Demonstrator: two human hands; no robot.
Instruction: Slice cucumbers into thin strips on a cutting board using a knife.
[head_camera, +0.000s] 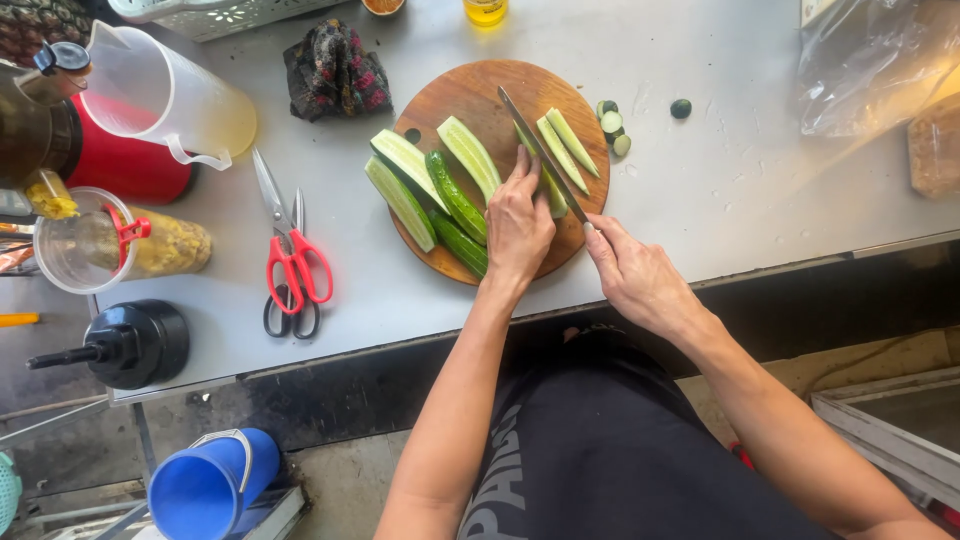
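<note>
A round wooden cutting board (470, 95) lies on the grey table. On it are several long cucumber spears (455, 185), cut sides pale green. My left hand (518, 225) presses down on a cucumber piece (553, 190) near the board's middle. My right hand (635, 275) grips the handle of a long knife (540, 150), whose blade runs diagonally across the board, lying along that piece beside my left fingers. More thin spears (568, 142) lie to the right of the blade.
Cucumber ends (612, 125) sit just off the board's right. Red-handled scissors (290, 255) and black-handled scissors lie left of it. A plastic jug (165, 95), a jar (120, 245), a patterned cloth (335, 70) and a plastic bag (870, 60) ring the table. A blue bucket (210, 485) stands below.
</note>
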